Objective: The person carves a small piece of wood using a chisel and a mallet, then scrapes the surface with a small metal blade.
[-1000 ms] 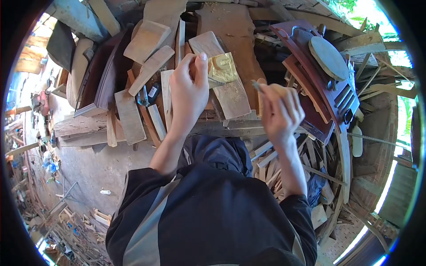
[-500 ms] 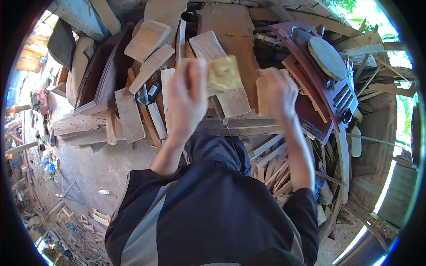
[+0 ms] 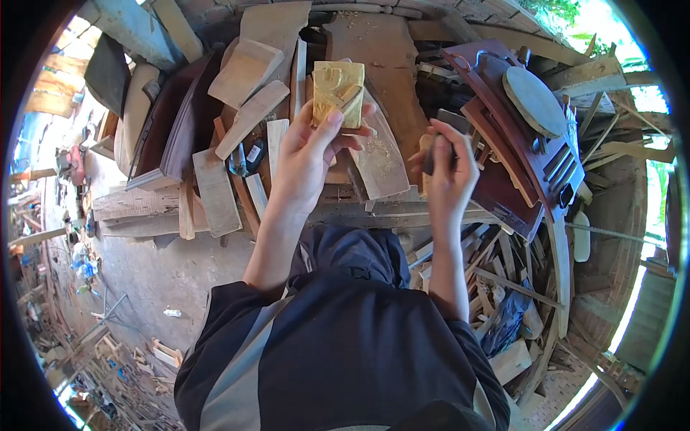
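Observation:
A carved yellowish wooden block [image 3: 336,85] stands tilted up in my left hand [image 3: 305,154], thumb on its face and fingers behind. My right hand [image 3: 451,165] is closed around a dark object [image 3: 440,151] that I cannot make out well; a flat dark part shows beyond the fingers. Below and between the hands lies a pale board [image 3: 381,161] with shavings on it. A light wooden piece shows partly behind my right hand.
Loose boards [image 3: 248,65] and a small dark bottle [image 3: 254,152] lie on the bench left of my hands. On the right, reddish-brown panels [image 3: 503,154] lean under a round wooden disc [image 3: 534,102]. Scrap wood [image 3: 496,266] is heaped below.
The carved block has turned more upright and moved slightly up and left. My right hand has shifted a little left and down, and a dark object now shows in it.

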`<state>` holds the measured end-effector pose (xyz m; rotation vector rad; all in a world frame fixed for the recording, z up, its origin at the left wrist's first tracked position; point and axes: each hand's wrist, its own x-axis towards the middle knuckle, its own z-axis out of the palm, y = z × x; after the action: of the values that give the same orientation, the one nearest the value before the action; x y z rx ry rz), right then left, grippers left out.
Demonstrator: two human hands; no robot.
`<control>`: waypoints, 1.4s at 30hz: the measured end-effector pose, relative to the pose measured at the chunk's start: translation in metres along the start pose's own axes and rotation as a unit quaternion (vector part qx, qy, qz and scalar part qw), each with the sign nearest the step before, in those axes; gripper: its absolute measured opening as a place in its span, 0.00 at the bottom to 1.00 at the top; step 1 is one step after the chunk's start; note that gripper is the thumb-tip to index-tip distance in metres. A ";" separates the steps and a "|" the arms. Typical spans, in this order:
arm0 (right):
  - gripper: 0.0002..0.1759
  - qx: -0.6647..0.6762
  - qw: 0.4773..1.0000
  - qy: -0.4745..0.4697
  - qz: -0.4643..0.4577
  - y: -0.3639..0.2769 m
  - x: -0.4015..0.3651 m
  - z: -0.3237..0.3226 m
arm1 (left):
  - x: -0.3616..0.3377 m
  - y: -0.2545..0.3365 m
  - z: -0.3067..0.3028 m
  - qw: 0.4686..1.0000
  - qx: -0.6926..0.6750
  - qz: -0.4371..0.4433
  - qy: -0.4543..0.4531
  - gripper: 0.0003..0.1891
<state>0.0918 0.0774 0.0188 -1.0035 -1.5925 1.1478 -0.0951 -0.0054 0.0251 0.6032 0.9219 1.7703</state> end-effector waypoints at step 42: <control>0.17 -0.035 0.988 -0.065 0.133 0.031 -0.007 0.001 | -0.016 -0.049 0.001 0.972 0.186 -0.130 -0.062 0.23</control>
<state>0.0957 0.0775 -0.0127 -1.2378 -1.6456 1.3701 -0.0619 -0.0101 -0.0140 0.7827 1.1986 1.3207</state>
